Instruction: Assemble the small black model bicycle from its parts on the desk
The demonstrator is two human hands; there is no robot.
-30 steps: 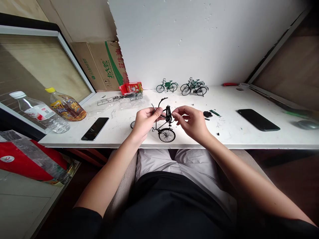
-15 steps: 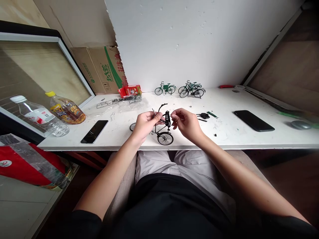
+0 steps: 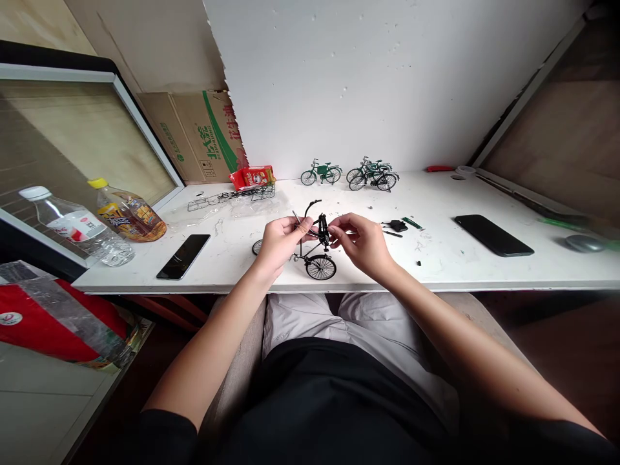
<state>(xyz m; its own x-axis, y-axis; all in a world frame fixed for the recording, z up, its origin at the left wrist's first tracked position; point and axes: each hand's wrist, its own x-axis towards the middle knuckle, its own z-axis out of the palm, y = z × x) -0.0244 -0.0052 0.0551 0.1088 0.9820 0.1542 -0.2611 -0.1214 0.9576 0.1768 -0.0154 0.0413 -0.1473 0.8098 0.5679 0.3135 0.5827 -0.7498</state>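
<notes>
A black model bicycle (image 3: 321, 267) is in front of me near the table's front edge, its handlebar curving up at the top. My left hand (image 3: 283, 242) grips it by the frame, thumb and fingers closed, with a thin stick-like piece poking up beside the thumb. Part of the rear wheel shows behind that wrist. My right hand (image 3: 359, 237) is closed in a pinch at the right side of the bicycle, by the dark parts above the wheel. What its fingertips hold, if anything, is hidden.
Finished-looking model bicycles (image 3: 321, 172) stand along the back wall. Small black parts (image 3: 397, 225) and a green strip (image 3: 413, 223) lie to the right, near a black phone (image 3: 493, 235). At left are another phone (image 3: 184, 256), two bottles (image 3: 132, 216) and wire frames (image 3: 208, 201) by a red packet (image 3: 252, 177).
My right hand has moved slightly left, bringing its fingertips against the bicycle. The bicycle has shifted slightly and its handlebar has tipped a little left. My left hand keeps its hold.
</notes>
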